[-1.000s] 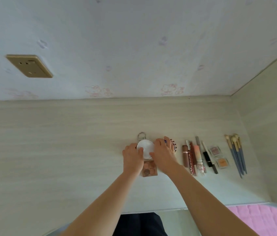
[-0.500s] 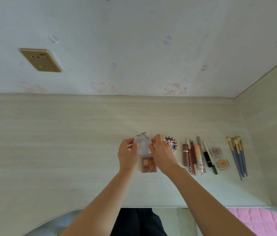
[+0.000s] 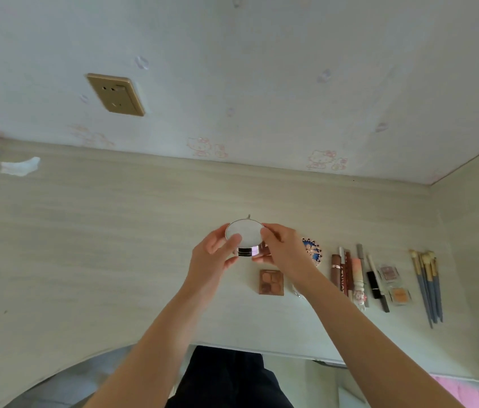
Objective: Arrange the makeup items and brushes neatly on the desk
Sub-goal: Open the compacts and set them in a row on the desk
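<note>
Head view: both hands, left (image 3: 213,254) and right (image 3: 283,248), are gripping a round compact (image 3: 244,237), holding it above the worktop (image 3: 114,245), left of the lined-up brushes (image 3: 428,278) and an eyeshadow palette (image 3: 271,282).

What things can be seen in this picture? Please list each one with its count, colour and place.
round compact: one, white lid with metallic side, held up between both hands
eyeshadow palette: one, brown, on the desk below the hands
patterned round case: one, blue and pink, right of the right hand, partly hidden
lip tubes and pencils: several, brown, red, pink, black, side by side in a row
small square pans: two, pink and orange, right of the tubes
brushes: about five, blue handles, far right
desk: one, pale wood
wall socket: one, gold, on the wall
left hand: one, on the compact's left edge
right hand: one, on its right edge
</note>
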Motion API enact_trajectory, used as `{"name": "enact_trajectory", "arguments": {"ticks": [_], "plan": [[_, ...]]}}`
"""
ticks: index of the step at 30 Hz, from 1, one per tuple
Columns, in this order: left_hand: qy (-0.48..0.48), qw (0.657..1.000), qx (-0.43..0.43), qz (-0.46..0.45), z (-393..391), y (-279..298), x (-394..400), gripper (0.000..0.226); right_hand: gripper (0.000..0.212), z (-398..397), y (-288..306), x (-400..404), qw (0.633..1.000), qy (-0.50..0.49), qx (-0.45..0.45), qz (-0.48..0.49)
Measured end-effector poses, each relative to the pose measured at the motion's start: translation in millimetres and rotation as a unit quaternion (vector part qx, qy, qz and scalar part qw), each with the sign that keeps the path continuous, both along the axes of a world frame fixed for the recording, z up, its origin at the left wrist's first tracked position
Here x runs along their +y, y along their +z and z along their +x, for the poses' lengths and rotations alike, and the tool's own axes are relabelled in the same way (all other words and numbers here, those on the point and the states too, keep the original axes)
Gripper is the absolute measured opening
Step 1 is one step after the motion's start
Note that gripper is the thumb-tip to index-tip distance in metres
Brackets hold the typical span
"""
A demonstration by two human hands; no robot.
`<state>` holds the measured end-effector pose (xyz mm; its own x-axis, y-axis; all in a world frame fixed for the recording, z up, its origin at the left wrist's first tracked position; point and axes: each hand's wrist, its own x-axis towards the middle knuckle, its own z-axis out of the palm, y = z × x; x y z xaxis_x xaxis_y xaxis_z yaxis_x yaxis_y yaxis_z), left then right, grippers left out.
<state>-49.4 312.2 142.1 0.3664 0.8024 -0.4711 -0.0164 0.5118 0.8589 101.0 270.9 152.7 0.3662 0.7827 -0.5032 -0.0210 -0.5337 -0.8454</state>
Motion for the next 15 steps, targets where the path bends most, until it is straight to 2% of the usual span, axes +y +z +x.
{"name": "enact_trajectory", "arguments": {"ticks": [2, 4, 10, 13, 15], "plan": [[-0.035, 0.998, 0.030, 0.030, -9, 1, 3, 0.053, 0.026, -5, 4, 7, 1.000, -0.013, 0.027, -0.009], [-0.043, 0.996, 0.049, 0.062, -17, 0, 9, 0.055, 0.024, -12, 8, 14, 0.999, -0.018, 0.046, -0.015], [-0.075, 0.993, 0.008, 0.088, -47, 3, 44, 0.061, 0.027, -42, 14, 36, 0.991, -0.053, 0.126, -0.007], [-0.088, 0.991, 0.010, 0.104, -66, 7, 68, 0.058, 0.029, -63, 18, 50, 0.997, -0.034, 0.065, -0.017], [-0.096, 0.989, 0.006, 0.110, -79, 10, 82, 0.056, 0.031, -77, 21, 59, 0.998, 0.000, -0.063, -0.027]]}}
